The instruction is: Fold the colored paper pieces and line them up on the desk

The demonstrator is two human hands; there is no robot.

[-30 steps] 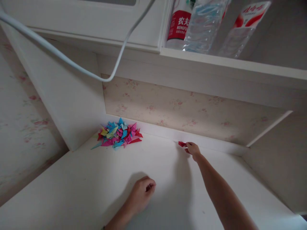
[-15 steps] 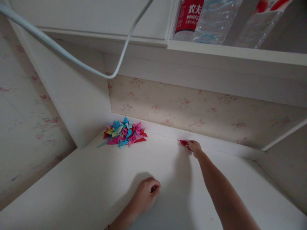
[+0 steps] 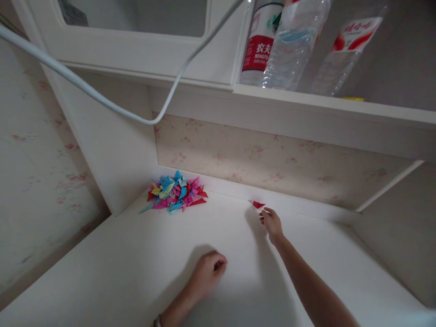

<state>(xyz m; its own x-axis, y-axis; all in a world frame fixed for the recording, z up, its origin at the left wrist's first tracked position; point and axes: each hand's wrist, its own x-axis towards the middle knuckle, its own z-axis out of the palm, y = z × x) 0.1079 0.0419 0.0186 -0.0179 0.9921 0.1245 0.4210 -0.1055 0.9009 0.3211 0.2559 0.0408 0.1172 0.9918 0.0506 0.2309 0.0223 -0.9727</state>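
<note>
A small red folded-paper piece [image 3: 258, 205] lies on the white desktop [image 3: 119, 259], close to the back edge. Just right of it and nearer to me is my right hand [image 3: 270, 222], its fingers apart and holding nothing. My left hand [image 3: 208, 270] rests on the desk in the middle foreground, curled into a loose fist with a dark hollow showing and nothing visible inside. In the back left corner sits a heap of origami paper cranes [image 3: 177, 193] in pink, blue, red and yellow.
Above the desk runs a white shelf [image 3: 327, 101] holding several plastic bottles, among them a clear bottle [image 3: 289, 56]. A white cable [image 3: 112, 106] hangs across the upper left. Flowered wallpaper [image 3: 238, 150] covers the back wall.
My right hand has let go of the red paper piece and drawn back slightly toward me. The left hand stays in place. The view has tilted up, showing more of the bottles.
</note>
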